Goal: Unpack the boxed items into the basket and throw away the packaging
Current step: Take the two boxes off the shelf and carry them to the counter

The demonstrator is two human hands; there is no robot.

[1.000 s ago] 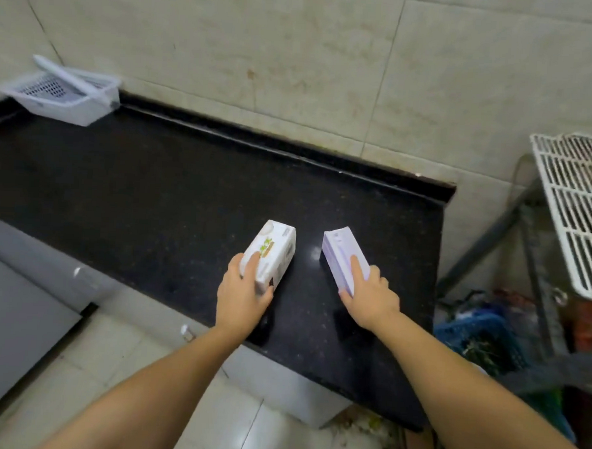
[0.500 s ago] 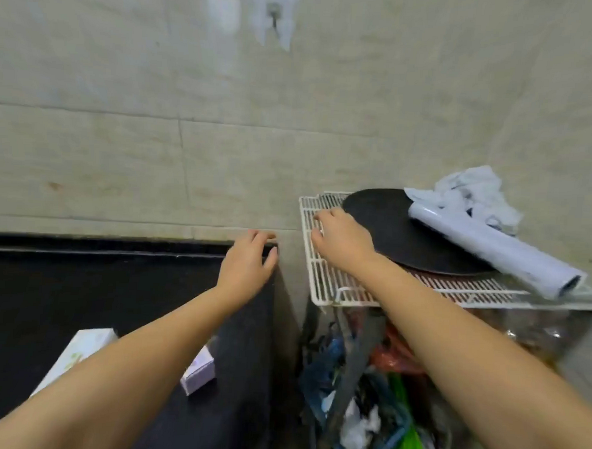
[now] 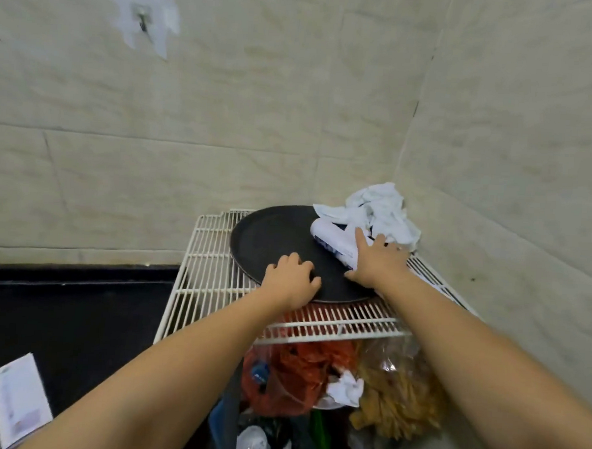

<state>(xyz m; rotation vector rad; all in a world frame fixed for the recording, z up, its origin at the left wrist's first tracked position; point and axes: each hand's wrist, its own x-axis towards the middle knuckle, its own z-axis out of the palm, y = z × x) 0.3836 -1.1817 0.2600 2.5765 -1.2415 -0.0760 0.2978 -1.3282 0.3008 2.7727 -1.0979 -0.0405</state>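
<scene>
Both hands have left the counter edge for the wire rack (image 3: 214, 254).
Left hand (image 3: 290, 280) curls empty on the black tray (image 3: 273, 237); right hand (image 3: 376, 259) lies spread on a white roll (image 3: 333, 241); one box (image 3: 17, 403) sits on the counter (image 3: 77, 319).

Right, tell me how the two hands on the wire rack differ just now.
The left hand rests on the near part of the round black tray, fingers curled; the right hand lies flatter, fingers spread. The left hand touches only the tray, while the right hand reaches further back onto the white roll lying on the tray. Both are palm down over the white wire rack, and neither has lifted anything.
</scene>
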